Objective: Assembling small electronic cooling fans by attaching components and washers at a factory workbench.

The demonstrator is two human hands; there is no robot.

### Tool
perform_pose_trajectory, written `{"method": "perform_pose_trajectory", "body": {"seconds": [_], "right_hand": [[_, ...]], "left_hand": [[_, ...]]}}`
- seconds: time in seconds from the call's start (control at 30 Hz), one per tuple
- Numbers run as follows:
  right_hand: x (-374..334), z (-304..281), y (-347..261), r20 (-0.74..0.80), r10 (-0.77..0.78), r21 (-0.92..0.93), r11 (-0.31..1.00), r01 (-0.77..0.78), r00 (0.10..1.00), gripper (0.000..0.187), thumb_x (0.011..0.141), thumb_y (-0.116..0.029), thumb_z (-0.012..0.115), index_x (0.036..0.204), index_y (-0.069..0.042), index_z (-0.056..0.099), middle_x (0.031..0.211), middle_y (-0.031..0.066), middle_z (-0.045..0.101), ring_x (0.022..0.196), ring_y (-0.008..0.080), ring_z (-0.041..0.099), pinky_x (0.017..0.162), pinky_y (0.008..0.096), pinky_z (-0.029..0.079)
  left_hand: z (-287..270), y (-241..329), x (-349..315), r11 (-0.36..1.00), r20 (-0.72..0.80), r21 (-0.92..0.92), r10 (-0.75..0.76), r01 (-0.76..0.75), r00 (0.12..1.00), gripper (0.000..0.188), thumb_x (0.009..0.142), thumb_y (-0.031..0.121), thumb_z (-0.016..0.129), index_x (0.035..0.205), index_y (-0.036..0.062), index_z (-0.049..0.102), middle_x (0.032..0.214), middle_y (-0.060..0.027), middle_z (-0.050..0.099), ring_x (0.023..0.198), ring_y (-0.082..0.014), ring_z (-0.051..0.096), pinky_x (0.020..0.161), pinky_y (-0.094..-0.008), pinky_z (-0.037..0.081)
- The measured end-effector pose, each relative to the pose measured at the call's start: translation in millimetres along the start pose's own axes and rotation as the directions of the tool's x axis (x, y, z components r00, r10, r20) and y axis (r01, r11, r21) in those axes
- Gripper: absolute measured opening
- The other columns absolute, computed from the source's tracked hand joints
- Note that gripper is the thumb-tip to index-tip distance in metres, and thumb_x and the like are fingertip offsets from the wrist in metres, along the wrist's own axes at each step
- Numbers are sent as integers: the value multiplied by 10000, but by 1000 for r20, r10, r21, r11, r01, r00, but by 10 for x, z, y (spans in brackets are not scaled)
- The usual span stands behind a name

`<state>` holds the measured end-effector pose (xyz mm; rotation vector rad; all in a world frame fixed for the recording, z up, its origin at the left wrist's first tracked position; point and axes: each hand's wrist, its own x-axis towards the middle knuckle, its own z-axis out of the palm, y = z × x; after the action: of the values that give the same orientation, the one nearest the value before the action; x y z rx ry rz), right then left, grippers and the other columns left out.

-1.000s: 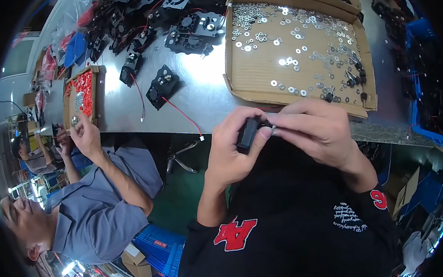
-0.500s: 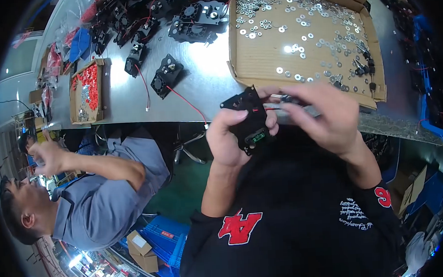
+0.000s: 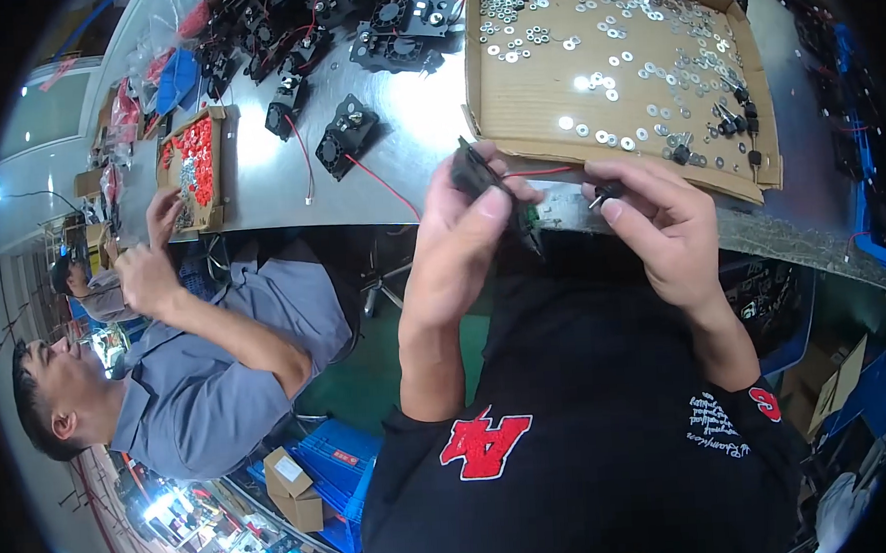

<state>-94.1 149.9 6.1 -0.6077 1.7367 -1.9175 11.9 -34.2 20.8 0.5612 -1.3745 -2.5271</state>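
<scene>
One held module (image 3: pixel 473 173), one held stud (image 3: pixel 610 191), one washer tray (image 3: pixel 522 107).

One head-worn fisheye looks down and forward — close over the black shirt (image 3: pixel 589 389), with the metal bench (image 3: pixel 258 181) beyond.

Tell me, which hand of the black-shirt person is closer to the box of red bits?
Left. The left hand is right of the box; the right hand is farther right.

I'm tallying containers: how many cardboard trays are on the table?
2 clearly: large tray, right of centre; small tray, left. Another may be partly hidden behind the large one.
</scene>
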Motion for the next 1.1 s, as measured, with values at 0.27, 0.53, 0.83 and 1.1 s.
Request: {"method": "perform_pose_trajectory", "body": {"seconds": [0.27,0.53,0.83,1.1], "right_hand": [[-77,-48,43,66,99,150,983,-108,993,275,917,-11,625,1181,68,628,1088,103,669,995,141,636,886,271,503],[-90,-61,65,132,173,115,975,-188,976,276,928,-40,632,1181,69,624,1067,105,679,933,135,648,853,274,528],[-109,-24,107,110,184,242,948,-206,977,286,937,-57,625,1194,68,610,1085,128,681,919,143,665,836,276,556],[-70,180,199,-89,-565,-214,815,539,820,279,968,-58,563,1213,75,542,1176,200,581,1069,268,623,982,380,478]], "left_hand": [[134,152,85,81,248,939,512,-333,822,706,642,172,903,1240,-39,594,1040,-168,678,943,-260,682,850,-357,535],[119,184,149,-42,411,886,528,-461,743,799,607,125,903,1291,-40,526,1130,-176,662,992,-302,657,870,-375,523],[237,193,100,329,78,910,458,-250,885,627,792,220,776,1311,-31,529,1020,-92,583,914,-192,608,756,-296,539],[375,79,281,996,-67,-6,-94,94,993,415,1019,275,497,1276,-51,507,1120,-126,650,1015,-211,669,897,-388,556]]}}
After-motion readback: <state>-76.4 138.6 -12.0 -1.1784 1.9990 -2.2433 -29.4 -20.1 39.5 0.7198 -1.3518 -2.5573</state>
